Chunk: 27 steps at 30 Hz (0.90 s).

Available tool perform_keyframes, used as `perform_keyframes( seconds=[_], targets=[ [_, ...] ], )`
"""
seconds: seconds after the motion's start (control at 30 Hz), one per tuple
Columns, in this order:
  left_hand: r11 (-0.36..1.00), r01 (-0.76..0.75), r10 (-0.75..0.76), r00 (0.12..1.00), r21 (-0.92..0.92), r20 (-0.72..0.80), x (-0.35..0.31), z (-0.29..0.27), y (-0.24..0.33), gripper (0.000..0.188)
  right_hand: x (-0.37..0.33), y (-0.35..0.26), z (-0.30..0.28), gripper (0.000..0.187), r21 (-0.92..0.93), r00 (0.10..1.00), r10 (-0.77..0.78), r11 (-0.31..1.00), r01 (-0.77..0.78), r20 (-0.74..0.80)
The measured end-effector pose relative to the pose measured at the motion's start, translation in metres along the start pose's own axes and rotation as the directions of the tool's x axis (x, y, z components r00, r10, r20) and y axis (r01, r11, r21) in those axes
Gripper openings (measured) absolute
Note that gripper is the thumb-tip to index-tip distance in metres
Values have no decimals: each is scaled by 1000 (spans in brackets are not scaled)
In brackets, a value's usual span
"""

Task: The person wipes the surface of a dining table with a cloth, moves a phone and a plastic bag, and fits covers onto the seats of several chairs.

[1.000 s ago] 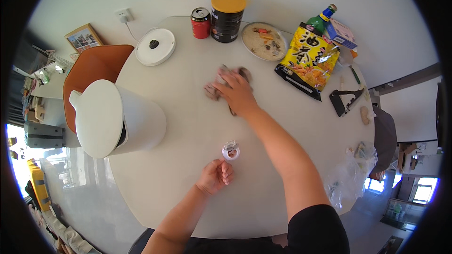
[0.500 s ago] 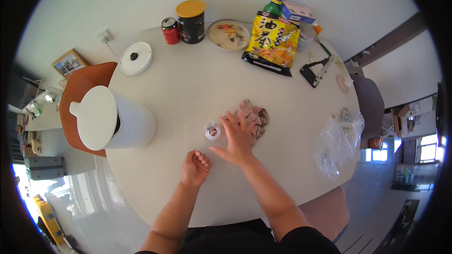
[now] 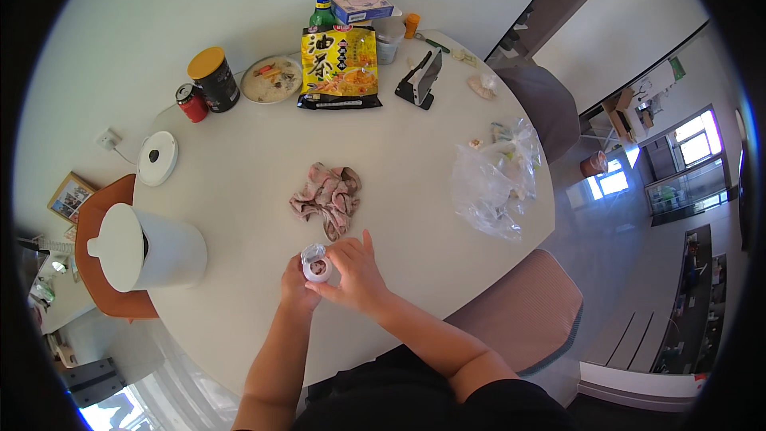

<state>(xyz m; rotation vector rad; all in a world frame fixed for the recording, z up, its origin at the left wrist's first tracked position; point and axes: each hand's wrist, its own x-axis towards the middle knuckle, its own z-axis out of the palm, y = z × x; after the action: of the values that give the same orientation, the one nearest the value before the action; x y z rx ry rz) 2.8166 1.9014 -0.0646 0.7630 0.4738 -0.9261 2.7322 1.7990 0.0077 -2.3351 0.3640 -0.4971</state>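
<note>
My left hand (image 3: 298, 287) is closed around the side of a small white round container (image 3: 317, 276) near the front of the table. A shiny, see-through or foil-like lid flap (image 3: 313, 253) stands up at its far rim, and something brownish-pink shows inside. My right hand (image 3: 357, 275) is curled against the container's right side, its thumb at the near rim and its fingertips by the lid flap. Just beyond both hands lies a crumpled pink-and-brown cloth (image 3: 327, 195), touched by neither.
On the left stands a white lidded bin (image 3: 171, 251). Along the back are a red can (image 3: 191, 104), a black tub (image 3: 214, 80), a plate of food (image 3: 254, 92), a yellow packet (image 3: 339, 68) and a green bottle (image 3: 322, 14). To the right are a tablet stand (image 3: 416, 84) and a plastic bag (image 3: 487, 191).
The view has swung to the right. My right hand has left the cloth, and both hands have come together on the container, which stood untouched on the table before.
</note>
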Motion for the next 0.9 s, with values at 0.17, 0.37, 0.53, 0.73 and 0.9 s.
perform_keyframes(
  seconds=[0.17,0.37,0.53,0.73,0.9],
  targets=[
    [948,238,-224,971,-212,87,4,3,-33,25,-18,8,-9,47,-44,1000,-2,999,2,6],
    [966,188,-179,982,-180,69,-3,-14,-37,28,-20,10,-21,67,86,964,-43,996,21,264],
    [883,122,-118,992,-453,37,-18,-37,-9,18,38,81,8,75,313,994,-47,950,13,100],
    [862,-47,30,999,-505,-41,-21,-63,30,23,85,108,68,53,-419,980,-153,887,194,130],
    [810,-114,146,989,-575,10,-22,-87,61,21,60,102,102,41,-323,934,-331,877,356,132]
  ],
)
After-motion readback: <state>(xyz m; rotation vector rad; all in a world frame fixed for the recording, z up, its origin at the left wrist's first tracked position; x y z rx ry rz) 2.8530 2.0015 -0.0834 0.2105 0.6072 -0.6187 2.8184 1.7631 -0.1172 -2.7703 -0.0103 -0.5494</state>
